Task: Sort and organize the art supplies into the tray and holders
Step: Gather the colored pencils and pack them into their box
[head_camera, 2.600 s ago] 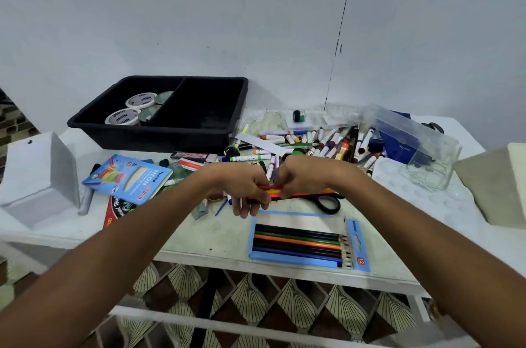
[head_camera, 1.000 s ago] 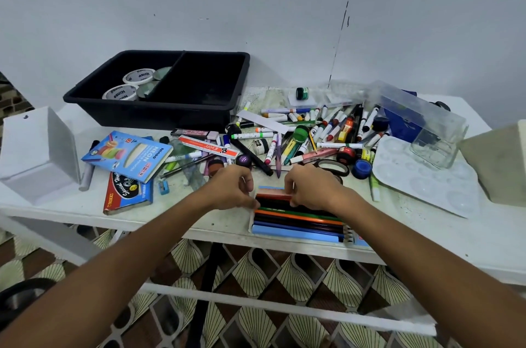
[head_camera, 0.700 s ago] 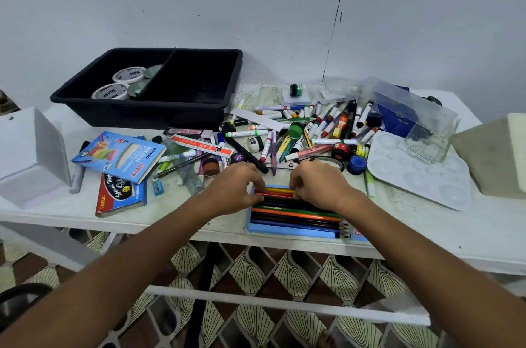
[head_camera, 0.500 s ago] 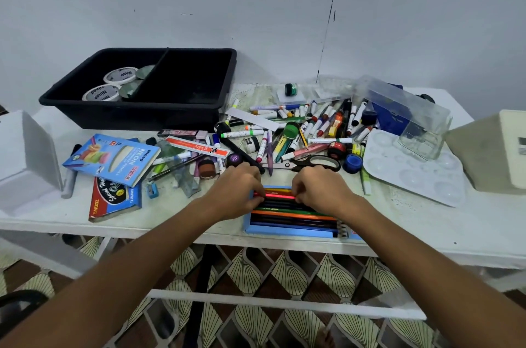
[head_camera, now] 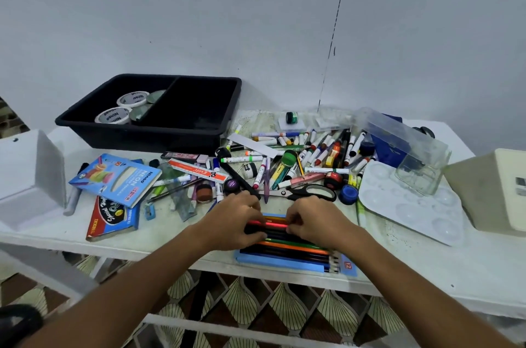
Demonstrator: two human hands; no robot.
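Two hands work over the open blue pencil case (head_camera: 280,260) at the table's (head_camera: 427,268) near edge: the left hand (head_camera: 232,223) and the right hand (head_camera: 318,222) each curl their fingers down and pinch opposite ends of a red pencil (head_camera: 271,224) lying across the case's far rows. Beyond them sits a heap of markers (head_camera: 313,154) and scissors (head_camera: 310,192). At the far left, the black tray (head_camera: 225,120) holds tape rolls (head_camera: 112,115) in its left compartment.
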